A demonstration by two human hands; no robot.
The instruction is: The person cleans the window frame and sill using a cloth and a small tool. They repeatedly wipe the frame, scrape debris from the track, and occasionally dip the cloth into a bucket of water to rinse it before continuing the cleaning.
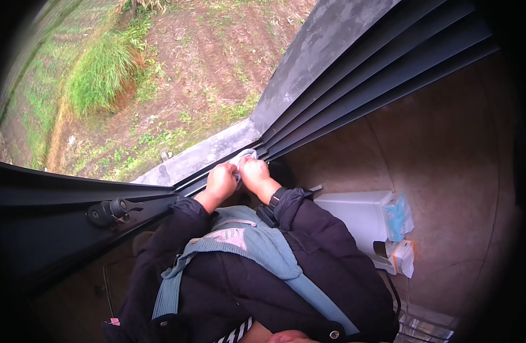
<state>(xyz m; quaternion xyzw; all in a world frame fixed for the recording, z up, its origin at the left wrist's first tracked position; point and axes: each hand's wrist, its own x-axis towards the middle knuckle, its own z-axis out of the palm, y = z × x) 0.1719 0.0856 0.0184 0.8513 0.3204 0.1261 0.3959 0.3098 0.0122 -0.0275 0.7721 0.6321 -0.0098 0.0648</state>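
Note:
Both hands are together over the sill track (194, 182) of a dark metal-framed window. My right hand (255, 172) grips a crumpled pale grey cloth (245, 155), part of which shows above the knuckles. My left hand (222, 179), closed in a fist, holds the near side of the same cloth; a bit of it hangs between the two hands. The cloth lies near the corner where the track meets the ribbed side frame (353, 77). The fingertips of both hands are hidden.
A sash with a black latch handle (110, 212) stands at the left. Outside are a concrete ledge (211, 148) and a field with a grass clump (102, 75). On the right, a white box-like object (353, 210) stands beside a blue tissue pack (398, 216) and a smaller pack (403, 258).

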